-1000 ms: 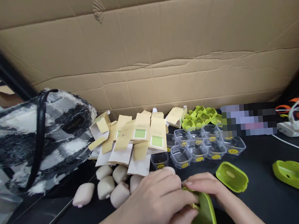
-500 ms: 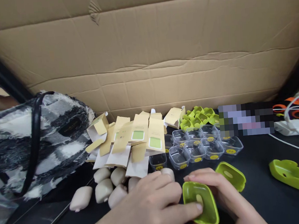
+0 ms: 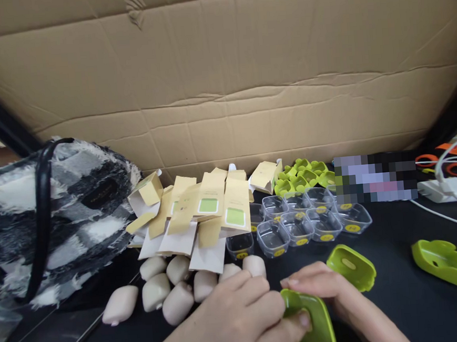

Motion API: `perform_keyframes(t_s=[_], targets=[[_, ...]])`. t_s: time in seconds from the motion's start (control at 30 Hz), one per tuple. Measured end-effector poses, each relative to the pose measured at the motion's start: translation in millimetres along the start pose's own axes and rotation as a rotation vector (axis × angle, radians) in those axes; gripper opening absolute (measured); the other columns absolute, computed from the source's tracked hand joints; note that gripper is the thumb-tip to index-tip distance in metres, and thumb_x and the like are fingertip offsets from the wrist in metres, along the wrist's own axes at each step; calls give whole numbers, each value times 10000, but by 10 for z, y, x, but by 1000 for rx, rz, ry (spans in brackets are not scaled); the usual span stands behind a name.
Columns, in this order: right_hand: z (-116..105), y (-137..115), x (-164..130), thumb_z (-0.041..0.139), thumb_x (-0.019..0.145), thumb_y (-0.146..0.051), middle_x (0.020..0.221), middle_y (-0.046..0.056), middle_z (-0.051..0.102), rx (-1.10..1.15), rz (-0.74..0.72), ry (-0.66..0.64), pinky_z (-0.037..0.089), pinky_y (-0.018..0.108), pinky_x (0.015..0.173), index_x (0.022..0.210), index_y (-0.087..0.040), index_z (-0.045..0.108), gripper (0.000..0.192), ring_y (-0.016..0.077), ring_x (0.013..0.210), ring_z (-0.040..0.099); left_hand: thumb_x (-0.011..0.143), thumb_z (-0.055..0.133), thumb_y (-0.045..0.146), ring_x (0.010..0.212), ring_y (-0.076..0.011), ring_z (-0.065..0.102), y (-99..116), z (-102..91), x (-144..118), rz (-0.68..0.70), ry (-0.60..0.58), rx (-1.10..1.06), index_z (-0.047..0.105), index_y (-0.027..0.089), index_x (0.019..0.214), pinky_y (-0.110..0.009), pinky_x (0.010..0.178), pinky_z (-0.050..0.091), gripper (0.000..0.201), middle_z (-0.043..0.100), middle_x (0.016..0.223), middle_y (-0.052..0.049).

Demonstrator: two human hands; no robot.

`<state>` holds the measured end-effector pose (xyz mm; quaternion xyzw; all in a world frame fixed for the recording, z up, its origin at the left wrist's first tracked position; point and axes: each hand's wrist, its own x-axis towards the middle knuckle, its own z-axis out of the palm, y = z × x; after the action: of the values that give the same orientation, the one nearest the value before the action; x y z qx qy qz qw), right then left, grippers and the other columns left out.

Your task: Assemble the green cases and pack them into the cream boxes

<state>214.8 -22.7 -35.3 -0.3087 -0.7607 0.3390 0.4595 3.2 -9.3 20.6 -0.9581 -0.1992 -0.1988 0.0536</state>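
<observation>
- Green case half sits low at the near edge of the surface, pinched between both hands; half a second ago its hollow faced up, now it is tilted edgewise.
- Left hand: grip pressed on its left rim, thumb inside.
- Right hand: fingers curled over its far edge.
- Judgement: being turned for fitting; second green half lies just beyond, untouched.

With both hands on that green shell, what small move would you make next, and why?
Probably reach the right hand to the lid lying just beyond it. Both hands, the left hand included, grip an open green shell, and that loose piece looks like its matching half.
</observation>
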Motion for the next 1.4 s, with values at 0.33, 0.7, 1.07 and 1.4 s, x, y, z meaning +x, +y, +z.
perform_keyframes(t_s=[0.33, 0.7, 1.07, 1.4], targets=[[19, 62, 39, 516, 998, -295, 826, -9, 721, -115, 116, -59, 586, 266, 639, 925, -176, 679, 215, 115, 679, 690, 1012, 220, 61, 597, -141, 483, 26, 113, -25, 65, 17, 41, 643, 146, 742, -317, 606, 377, 509, 599, 653, 27], [41, 134, 51, 551, 968, -296, 782, -26, 718, -131, -24, -89, 556, 207, 563, 953, -256, 682, 138, 125, 636, 686, 1019, 321, 224, 623, -156, 476, -46, 25, -31, 0, 93, -145, 679, 169, 939, -306, 597, 351, 371, 578, 689, -3], [-1199, -242, 507, 582, 812, -462, 1064, 77, 652, -928, 149, 176, 525, 376, 827, 1159, -245, 521, 414, 259, 949, 659, 990, 314, 254, 782, -149, 502, -126, -114, -70, -623, 204, -857, 519, 285, 960, -242, 699, 428, 209, 504, 878, 16], [-1646, 471, 356, 560, 695, -325, 1009, 134, 733, -994, 550, -115, 535, 372, 801, 1160, -188, 506, 488, 299, 895, 723, 789, 748, 335, 556, -73, 563, -209, -22, 68, -968, 311, -1407, 691, 227, 892, -134, 468, 362, 161, 681, 678, 30]])
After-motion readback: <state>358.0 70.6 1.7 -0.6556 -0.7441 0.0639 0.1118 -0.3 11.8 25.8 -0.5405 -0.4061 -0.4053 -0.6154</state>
